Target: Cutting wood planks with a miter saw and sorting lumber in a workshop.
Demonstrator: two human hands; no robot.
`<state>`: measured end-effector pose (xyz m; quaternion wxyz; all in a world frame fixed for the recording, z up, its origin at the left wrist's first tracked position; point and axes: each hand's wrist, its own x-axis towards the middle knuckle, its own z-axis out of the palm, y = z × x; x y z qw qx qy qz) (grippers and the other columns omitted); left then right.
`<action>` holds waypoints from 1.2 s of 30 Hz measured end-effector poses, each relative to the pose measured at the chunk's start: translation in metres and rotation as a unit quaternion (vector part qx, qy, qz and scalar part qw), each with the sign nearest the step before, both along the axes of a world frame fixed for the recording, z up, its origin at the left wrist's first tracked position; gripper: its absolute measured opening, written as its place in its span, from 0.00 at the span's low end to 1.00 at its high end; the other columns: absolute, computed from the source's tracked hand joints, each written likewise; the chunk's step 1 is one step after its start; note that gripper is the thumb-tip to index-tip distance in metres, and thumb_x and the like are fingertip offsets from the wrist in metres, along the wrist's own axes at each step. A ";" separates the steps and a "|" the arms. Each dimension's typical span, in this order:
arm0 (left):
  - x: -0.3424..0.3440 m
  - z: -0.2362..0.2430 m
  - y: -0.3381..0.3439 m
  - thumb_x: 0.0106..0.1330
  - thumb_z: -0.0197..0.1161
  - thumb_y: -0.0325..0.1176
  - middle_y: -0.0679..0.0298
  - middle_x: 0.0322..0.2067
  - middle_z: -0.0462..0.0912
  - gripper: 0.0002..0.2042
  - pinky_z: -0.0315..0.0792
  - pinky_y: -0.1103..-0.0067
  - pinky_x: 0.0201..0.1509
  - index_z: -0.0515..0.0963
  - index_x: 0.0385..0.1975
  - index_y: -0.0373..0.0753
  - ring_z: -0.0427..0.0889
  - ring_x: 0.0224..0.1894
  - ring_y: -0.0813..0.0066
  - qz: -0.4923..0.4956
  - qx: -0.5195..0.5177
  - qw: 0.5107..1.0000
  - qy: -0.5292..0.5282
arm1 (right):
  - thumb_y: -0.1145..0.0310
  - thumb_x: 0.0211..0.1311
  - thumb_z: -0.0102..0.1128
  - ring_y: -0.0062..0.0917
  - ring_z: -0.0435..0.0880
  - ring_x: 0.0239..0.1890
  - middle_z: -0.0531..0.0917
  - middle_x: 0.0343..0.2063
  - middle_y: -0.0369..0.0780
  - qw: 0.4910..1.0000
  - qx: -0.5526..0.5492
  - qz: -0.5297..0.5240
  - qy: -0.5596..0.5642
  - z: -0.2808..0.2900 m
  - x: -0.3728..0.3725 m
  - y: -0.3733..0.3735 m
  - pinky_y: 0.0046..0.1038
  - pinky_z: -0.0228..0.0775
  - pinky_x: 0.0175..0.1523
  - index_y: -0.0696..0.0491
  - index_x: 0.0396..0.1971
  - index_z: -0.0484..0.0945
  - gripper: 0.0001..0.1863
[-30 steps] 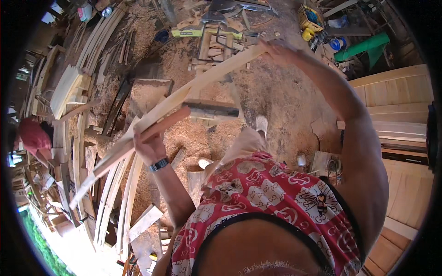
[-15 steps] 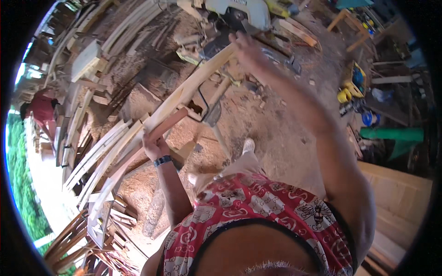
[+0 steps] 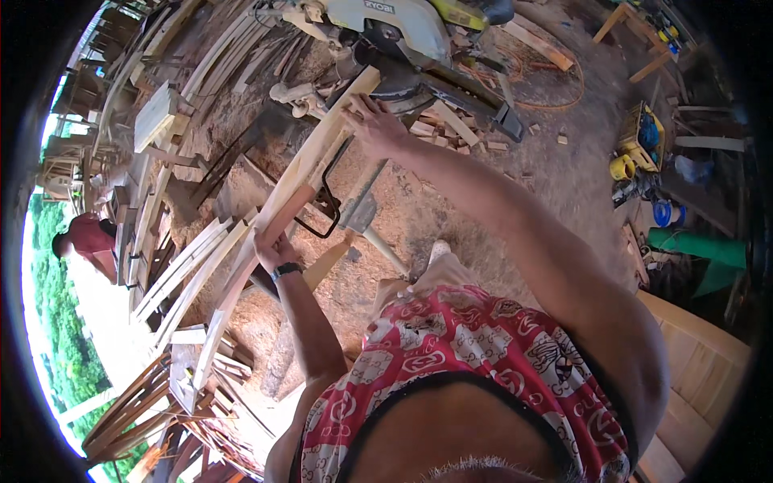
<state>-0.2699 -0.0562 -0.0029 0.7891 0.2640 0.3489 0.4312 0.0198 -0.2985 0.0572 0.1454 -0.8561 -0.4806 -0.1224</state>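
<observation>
A long pale wooden plank [image 3: 310, 157] slants from near the saw at the top toward the lower left. My right hand [image 3: 374, 127] grips its edge a little short of the far end, fingers over the wood. Lower down, my left hand [image 3: 276, 253], with a dark band at the wrist, is closed around the wood from below. Along the plank's near side lies a reddish-brown board [image 3: 288, 208], also in the left hand's grasp. Just beyond the far end stands a mitre saw [image 3: 394, 32] with a pale guard.
A black metal frame [image 3: 328, 211] on a stand is beside the plank. Long strips [image 3: 181, 274] and offcuts [image 3: 455, 125] lie around on sawdust. At right are a yellow crate [image 3: 644, 137] and a green roll [image 3: 696, 246]. Another person [image 3: 88, 237] bends at the far left.
My right hand has come back from the plank's far end, so the end now sticks out past the fingers. The left hand still holds the wood. The whole view has shifted slightly.
</observation>
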 end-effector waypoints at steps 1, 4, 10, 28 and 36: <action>0.001 0.000 0.000 0.68 0.63 0.38 0.50 0.48 0.82 0.19 0.76 0.67 0.59 0.75 0.50 0.28 0.81 0.52 0.60 0.007 -0.003 1.000 -0.005 | 0.67 0.55 0.62 0.48 0.57 0.71 0.57 0.70 0.48 1.000 0.006 -0.004 0.027 -0.003 0.003 -0.001 0.49 0.55 0.70 0.51 0.68 0.62 0.38; -0.020 0.003 0.010 0.68 0.62 0.38 0.51 0.48 0.82 0.18 0.76 0.67 0.57 0.75 0.49 0.29 0.81 0.52 0.59 -0.018 -0.019 1.000 0.010 | 0.65 0.56 0.63 0.49 0.60 0.70 0.56 0.71 0.46 0.998 -0.006 0.002 0.057 -0.010 0.002 0.000 0.50 0.59 0.67 0.47 0.68 0.63 0.37; -0.110 0.021 0.035 0.63 0.62 0.30 0.51 0.41 0.84 0.20 0.81 0.66 0.45 0.71 0.52 0.29 0.83 0.35 0.59 -0.038 0.301 0.907 0.293 | 0.66 0.59 0.58 0.43 0.73 0.64 0.53 0.74 0.40 0.987 -0.087 -0.001 0.133 0.013 0.005 0.004 0.45 0.70 0.61 0.40 0.71 0.61 0.37; 0.101 0.069 0.015 0.54 0.70 0.39 0.40 0.38 0.83 0.25 0.77 0.53 0.47 0.74 0.49 0.33 0.82 0.42 0.37 -0.330 0.668 0.380 0.548 | 0.62 0.58 0.66 0.46 0.84 0.48 0.84 0.44 0.53 0.879 0.301 -0.224 0.295 -0.017 0.067 -0.002 0.39 0.78 0.54 0.52 0.57 0.77 0.26; 0.100 0.094 -0.002 0.52 0.72 0.37 0.40 0.34 0.84 0.20 0.77 0.55 0.45 0.79 0.40 0.31 0.83 0.39 0.39 -0.358 0.630 0.396 0.564 | 0.63 0.56 0.69 0.37 0.89 0.30 0.87 0.36 0.49 0.867 0.208 -0.234 0.388 -0.023 0.082 0.000 0.30 0.83 0.40 0.57 0.54 0.80 0.25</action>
